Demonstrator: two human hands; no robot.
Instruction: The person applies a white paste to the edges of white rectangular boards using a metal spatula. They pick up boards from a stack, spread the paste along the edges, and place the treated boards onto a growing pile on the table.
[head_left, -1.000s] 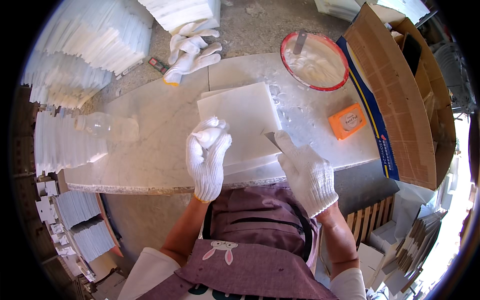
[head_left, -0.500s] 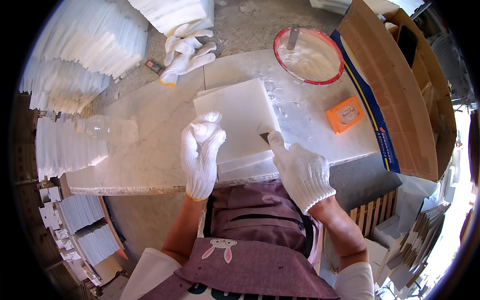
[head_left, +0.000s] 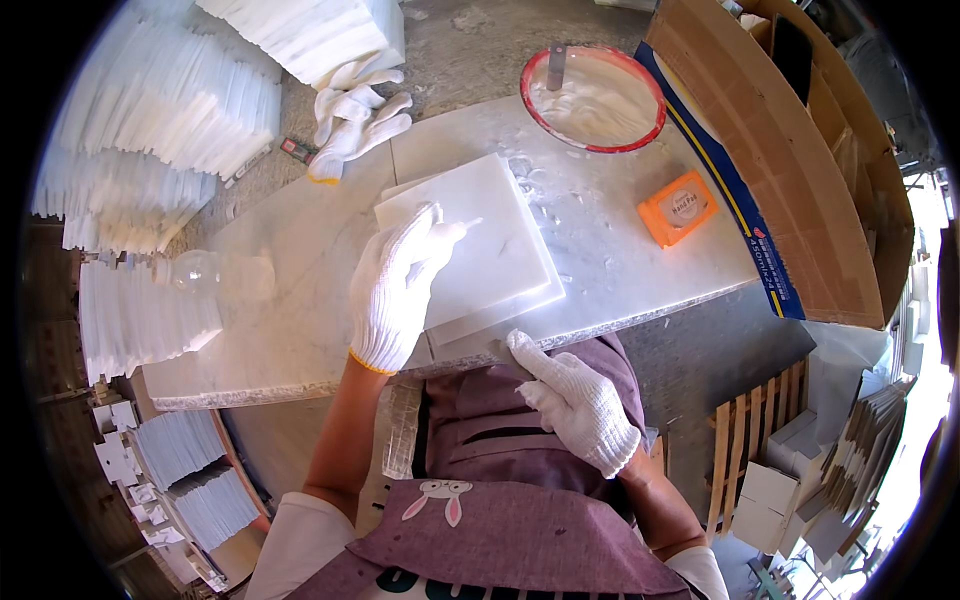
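Observation:
My left hand [head_left: 393,290], in a white knit glove, is wrapped round a small white squeeze bottle. Its pointed nozzle [head_left: 468,223] sticks out over the upper of the stacked white tiles [head_left: 490,250]; the glove hides most of the bottle. In front of the bench edge, near my apron, my gloved right hand [head_left: 580,405] pinches a small grey scraper blade [head_left: 503,352] between thumb and fingers. The tiles lie slightly askew on each other on the marble bench top [head_left: 300,330].
A red-rimmed bowl [head_left: 600,105] of white paste, with a metal spatula [head_left: 556,68], sits at the far right. Nearby are an orange sanding pad [head_left: 680,208] and a cardboard box [head_left: 780,150]. At left are spare gloves [head_left: 355,115], a clear bottle [head_left: 215,275] and tile stacks [head_left: 150,110].
My right hand has drawn the blade off the tile, toward my body and below the bench edge. My left hand has turned, so the bottle's nozzle now points right over the tile.

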